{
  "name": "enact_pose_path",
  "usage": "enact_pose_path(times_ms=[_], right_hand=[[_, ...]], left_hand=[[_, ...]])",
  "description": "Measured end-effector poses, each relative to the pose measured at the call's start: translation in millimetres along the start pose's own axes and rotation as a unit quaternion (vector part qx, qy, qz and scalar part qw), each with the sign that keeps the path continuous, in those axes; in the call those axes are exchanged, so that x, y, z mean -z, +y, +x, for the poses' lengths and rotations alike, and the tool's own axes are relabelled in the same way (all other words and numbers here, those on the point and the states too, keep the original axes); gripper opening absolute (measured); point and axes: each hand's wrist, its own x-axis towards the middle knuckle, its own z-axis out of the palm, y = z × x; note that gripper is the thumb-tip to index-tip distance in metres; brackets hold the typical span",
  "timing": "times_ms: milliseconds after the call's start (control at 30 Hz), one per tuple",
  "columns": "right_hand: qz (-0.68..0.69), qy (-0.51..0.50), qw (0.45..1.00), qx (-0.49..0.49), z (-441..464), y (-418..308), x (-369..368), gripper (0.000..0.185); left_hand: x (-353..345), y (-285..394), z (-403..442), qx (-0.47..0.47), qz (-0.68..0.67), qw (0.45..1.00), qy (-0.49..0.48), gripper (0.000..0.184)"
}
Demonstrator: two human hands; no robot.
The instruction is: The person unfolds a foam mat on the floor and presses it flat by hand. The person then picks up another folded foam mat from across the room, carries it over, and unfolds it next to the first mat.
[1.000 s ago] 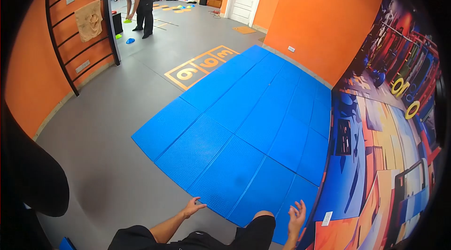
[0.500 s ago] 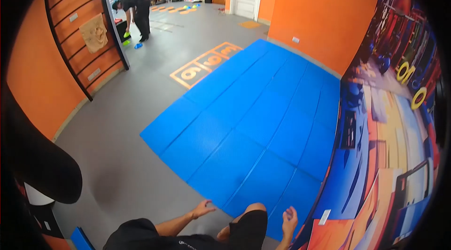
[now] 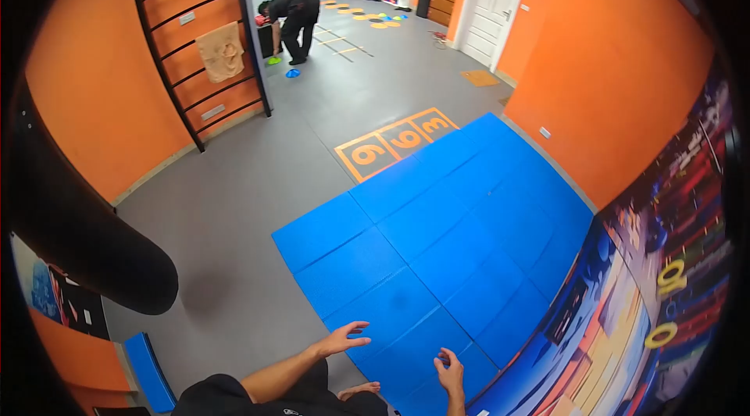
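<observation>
My left hand (image 3: 344, 339) reaches forward over the near edge of the blue floor mat (image 3: 422, 236), fingers apart and nothing in them. To its right, my right hand (image 3: 448, 371) is raised above the same mat, its fingers loosely bent and apart, also holding nothing. Neither hand appears to touch the mat. One bare foot (image 3: 361, 391) shows below and between the hands, by the mat's near edge.
A black punching bag (image 3: 101, 252) hangs at left, near a blue pad (image 3: 150, 373). Wall bars (image 3: 205, 64) carry a beige towel (image 3: 220, 53). Farther back, a person (image 3: 293, 17) bends beside a blue cone (image 3: 293, 73) and a green cone (image 3: 274, 60). A printed wall (image 3: 601, 299) borders the mat.
My view has swung, so the room sits lower and farther right. Both hands stay empty; the left now extends farther over the mat. My bent knee has dropped from sight and a foot shows.
</observation>
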Motion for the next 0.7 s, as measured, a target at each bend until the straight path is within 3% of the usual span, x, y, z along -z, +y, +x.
enact_pose_path(times_ms=[100, 200, 300, 333, 433, 533, 700], right_hand=[[-0.086, -0.066, 0.993, 0.04, 64, -53, -23, 0.041], [-0.171, -0.1, 0.974, 0.113, 106, -65, -49, 0.035], [-0.093, -0.056, 0.994, 0.02, 117, -73, -65, 0.035], [-0.054, -0.027, 0.997, -0.039, 114, -82, -66, 0.035], [-0.039, 0.049, 0.994, -0.093, 121, -88, -77, 0.036], [-0.047, 0.109, 0.989, -0.092, 142, -94, -76, 0.041], [-0.011, 0.127, 0.986, -0.106, 207, -93, -58, 0.042]], left_hand=[[58, -8, 11, 0.017, 0.076, 0.993, 0.086, 0.073], [121, -9, 28, 0.004, -0.009, 0.988, 0.156, 0.07], [184, 2, 64, -0.027, 0.112, 0.977, 0.181, 0.067], [201, 18, 76, -0.031, 0.125, 0.977, 0.172, 0.063], [249, 88, 113, -0.061, 0.108, 0.983, 0.139, 0.061], [291, 133, 166, -0.065, 0.057, 0.987, 0.134, 0.058], [312, 187, 248, -0.062, 0.035, 0.987, 0.146, 0.061]])
